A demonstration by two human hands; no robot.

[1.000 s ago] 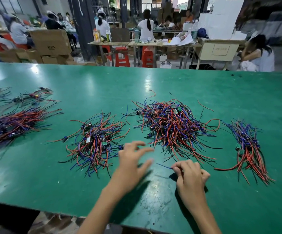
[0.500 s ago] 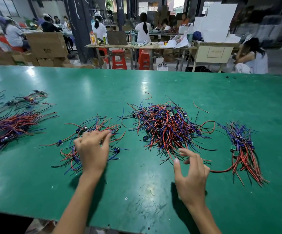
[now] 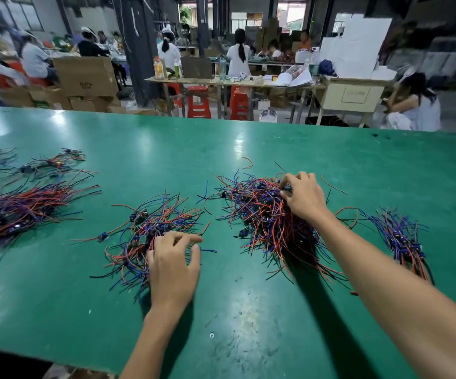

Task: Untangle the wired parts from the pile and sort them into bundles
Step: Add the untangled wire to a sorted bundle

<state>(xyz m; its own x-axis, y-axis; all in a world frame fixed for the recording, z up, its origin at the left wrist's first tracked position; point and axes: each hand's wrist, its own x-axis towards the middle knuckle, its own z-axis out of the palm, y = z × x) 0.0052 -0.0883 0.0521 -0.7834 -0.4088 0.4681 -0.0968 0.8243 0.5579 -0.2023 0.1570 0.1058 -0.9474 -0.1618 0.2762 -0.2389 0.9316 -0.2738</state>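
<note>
reaching out over the far side of the big tangled pile of red, blue and black wired parts (image 3: 265,214) in the middle of the glossy green desk (image 3: 248,310), the right hand (image 3: 303,198) curls its fingers (image 3: 285,187) down into the top of the heap; the grip looks pinched on a small dark part there, probably to lift one piece free where the wires are least knotted. the left hand (image 3: 173,266) rests on the near right edge of the smaller loose heap of the same red and blue wires (image 3: 153,231), just left of the main pile, its fingers spread and lightly bent, pressing down and not closed on anything. it seems placed to pin that heap so nothing drags along when the right hand pulls.

to the right, well apart from the main pile, a combed bundle of blue and red wires (image 3: 401,239) lies with its strands roughly parallel, which reads as sorted work. at the far left a long flat bundle of mostly red wires (image 3: 22,212) lies the same way, with a thinner scatter of dark wires (image 3: 52,165) beyond it. keeping the finished bundles out at the sides leaves the centre for untangling. much of the pile remains, so the task looks partway done.
</note>
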